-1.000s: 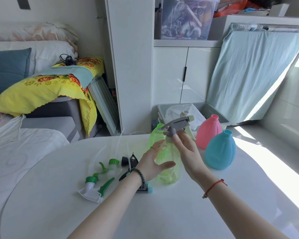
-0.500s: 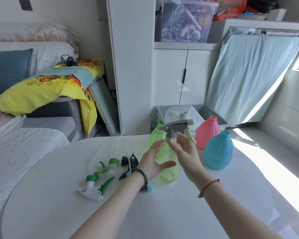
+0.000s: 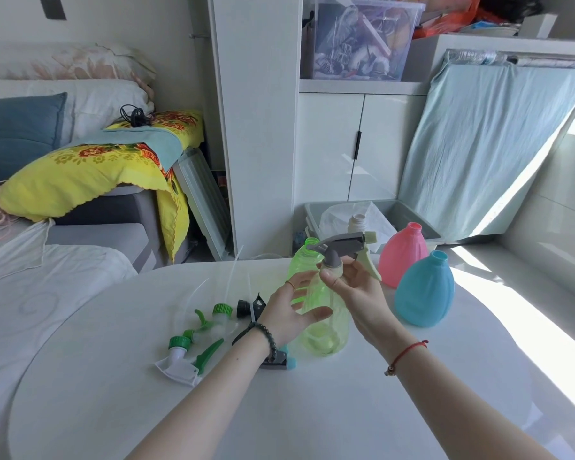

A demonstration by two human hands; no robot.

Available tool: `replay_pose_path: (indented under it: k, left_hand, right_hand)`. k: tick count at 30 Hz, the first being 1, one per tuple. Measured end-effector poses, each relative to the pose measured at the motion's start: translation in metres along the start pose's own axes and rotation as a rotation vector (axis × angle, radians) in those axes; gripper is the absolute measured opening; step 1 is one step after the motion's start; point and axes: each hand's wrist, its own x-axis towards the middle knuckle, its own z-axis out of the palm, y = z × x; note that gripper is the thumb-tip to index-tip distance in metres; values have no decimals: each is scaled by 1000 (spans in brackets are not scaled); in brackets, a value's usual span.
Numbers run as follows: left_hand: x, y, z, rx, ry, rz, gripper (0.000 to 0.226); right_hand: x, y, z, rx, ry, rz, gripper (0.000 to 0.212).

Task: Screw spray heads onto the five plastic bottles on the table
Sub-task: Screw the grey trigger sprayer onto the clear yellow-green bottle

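A clear yellow-green bottle [image 3: 326, 330] stands on the white table [image 3: 312, 410]. My left hand [image 3: 289, 310] wraps its side. My right hand [image 3: 356, 290] pinches the collar of the grey spray head [image 3: 341, 247] that sits on the bottle's neck. Behind stand a second green bottle [image 3: 301, 263], a pink bottle [image 3: 404, 254], a blue bottle [image 3: 424, 290] and a white bottle [image 3: 357, 222], all without heads. Loose spray heads lie left of my hands: a white and green one [image 3: 186, 360], a clear green-capped one [image 3: 213, 318] and a black one [image 3: 249, 307].
Another spray head with a blue nozzle [image 3: 279, 361] lies under my left wrist. A grey bin [image 3: 409, 210] sits beyond the table's far edge, in front of white cabinets. A bed [image 3: 30, 293] lies to the left. Sunlight falls across the table's right side.
My right fingers have shifted around the grey spray head's collar, and the head has turned slightly on the bottle. My left hand keeps its hold on the bottle.
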Motion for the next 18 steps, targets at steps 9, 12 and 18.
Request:
replay_pose_path:
  k: [9, 12, 18]
  left_hand:
    - [-1, 1, 1, -3, 14, 7, 54]
    - [-2, 3, 0, 1, 14, 15, 54]
    - [-3, 4, 2, -1, 28, 12, 55]
  right_hand:
    - [-1, 3, 2, -2, 1, -92, 23]
    - [-3, 0, 0, 24, -33, -46, 24]
    - [-2, 4, 4, 30, 46, -74, 17]
